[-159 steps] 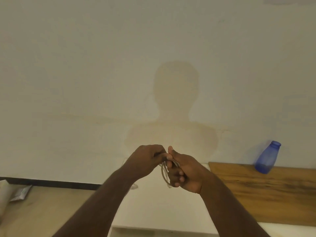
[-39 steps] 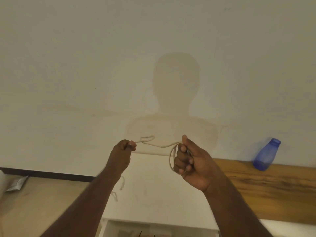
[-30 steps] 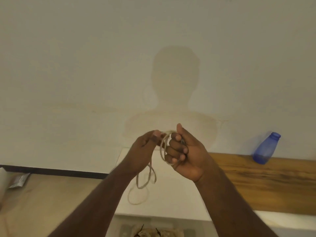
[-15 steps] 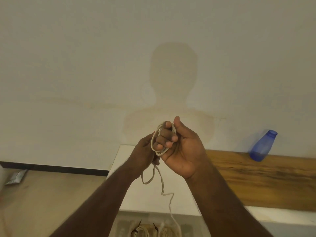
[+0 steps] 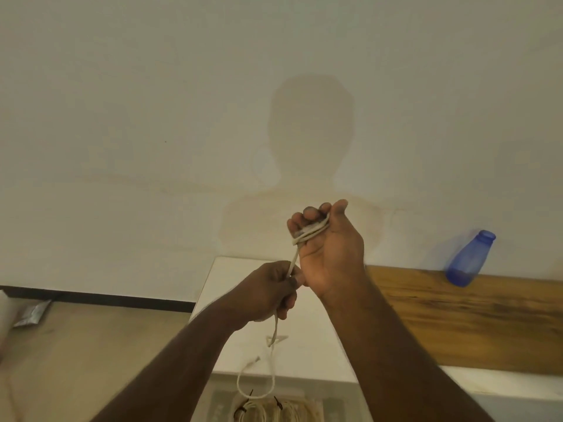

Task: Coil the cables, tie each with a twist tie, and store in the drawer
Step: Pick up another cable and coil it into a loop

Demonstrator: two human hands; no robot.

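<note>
A thin white cable [image 5: 310,231] is wound in loops around the curled fingers of my right hand [image 5: 327,251], which is raised in front of the wall. Just below it, my left hand [image 5: 269,289] grips the strand leading down from the coil. The free tail [image 5: 272,354] hangs from my left fist and curls into a loop over the open drawer [image 5: 275,408] at the bottom edge. In the drawer lie coiled pale cables [image 5: 268,412] bound with dark ties.
A white cabinet top [image 5: 307,339] lies under my hands. To its right runs a wooden shelf [image 5: 463,321] with a blue plastic bottle [image 5: 469,258] against the wall. A silver packet [image 5: 32,313] lies on the floor at far left.
My left hand has dropped below my right and slid down the strand. The coil on my right fingers has gained turns, and the view has tilted down, showing more of the drawer.
</note>
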